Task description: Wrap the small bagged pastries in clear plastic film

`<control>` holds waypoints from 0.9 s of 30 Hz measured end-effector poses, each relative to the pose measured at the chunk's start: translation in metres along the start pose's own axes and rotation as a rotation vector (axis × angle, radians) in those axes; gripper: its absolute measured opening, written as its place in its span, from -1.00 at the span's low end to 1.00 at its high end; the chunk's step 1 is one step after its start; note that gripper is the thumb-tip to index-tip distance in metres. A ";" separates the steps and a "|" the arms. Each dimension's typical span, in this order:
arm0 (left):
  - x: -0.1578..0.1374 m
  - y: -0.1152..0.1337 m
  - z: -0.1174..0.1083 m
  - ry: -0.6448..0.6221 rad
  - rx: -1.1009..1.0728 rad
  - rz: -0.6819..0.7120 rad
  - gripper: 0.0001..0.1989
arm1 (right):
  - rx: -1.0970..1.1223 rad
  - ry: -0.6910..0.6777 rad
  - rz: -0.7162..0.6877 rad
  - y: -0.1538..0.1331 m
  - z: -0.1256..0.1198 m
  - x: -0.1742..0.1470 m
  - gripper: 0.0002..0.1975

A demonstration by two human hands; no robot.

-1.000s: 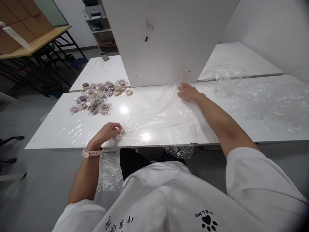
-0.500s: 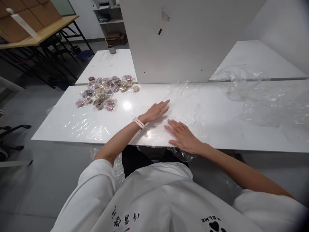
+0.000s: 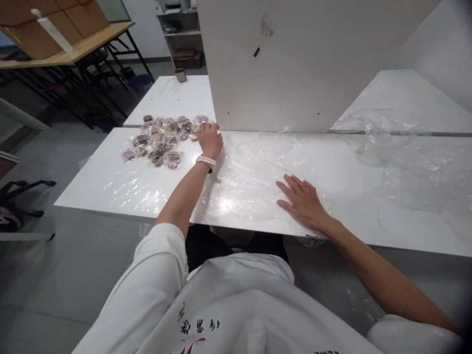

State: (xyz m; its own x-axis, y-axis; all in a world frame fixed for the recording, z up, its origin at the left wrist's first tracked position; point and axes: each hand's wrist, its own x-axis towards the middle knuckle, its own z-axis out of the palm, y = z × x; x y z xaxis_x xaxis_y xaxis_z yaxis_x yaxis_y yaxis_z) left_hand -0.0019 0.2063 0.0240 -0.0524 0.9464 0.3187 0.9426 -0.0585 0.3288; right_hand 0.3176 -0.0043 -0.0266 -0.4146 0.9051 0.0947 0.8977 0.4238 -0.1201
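My left hand (image 3: 210, 141), with a pale pink band at the wrist, reaches to the right end of a pile of small round wrapped sweets (image 3: 158, 140), pink, brown and yellowish, in clear packets. Its fingers curl downward and hide whatever lies beneath them. Flat on a sheet of clear plastic film (image 3: 254, 172), my right hand (image 3: 302, 200) rests with its fingers spread. The film is wrinkled and spreads over the white table (image 3: 342, 172) between the two hands.
More clear film (image 3: 416, 162) lies crumpled at the right. A tall white panel (image 3: 273, 73) rises behind the table. A metal cup (image 3: 180, 75) stands on another white table at the back left. Cardboard boxes (image 3: 55, 29) sit on a wooden table, far left.
My left hand has moved left and away from me, from the film to the right end of the pile, and its fingers have curled. My right hand has shifted right, still flat.
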 end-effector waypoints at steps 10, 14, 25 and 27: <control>-0.006 -0.028 -0.001 -0.034 0.049 0.088 -0.62 | 0.002 0.019 0.015 -0.004 0.001 -0.001 -0.38; 0.006 -0.042 -0.012 0.068 0.035 -0.078 -0.57 | -0.010 -0.001 0.026 -0.004 0.000 0.000 -0.39; -0.052 -0.075 -0.027 -0.132 -0.023 0.005 -0.56 | 0.023 -0.025 0.048 -0.008 -0.006 0.002 -0.37; -0.047 -0.084 -0.024 -0.096 -0.137 0.028 -0.63 | 0.036 -0.026 0.050 -0.008 -0.006 0.002 -0.36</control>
State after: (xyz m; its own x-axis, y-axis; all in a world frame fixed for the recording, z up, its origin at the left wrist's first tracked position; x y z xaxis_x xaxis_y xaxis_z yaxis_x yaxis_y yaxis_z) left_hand -0.0861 0.1592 0.0026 0.0113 0.9694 0.2454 0.8889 -0.1221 0.4415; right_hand 0.3107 -0.0060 -0.0195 -0.3739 0.9254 0.0620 0.9116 0.3790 -0.1591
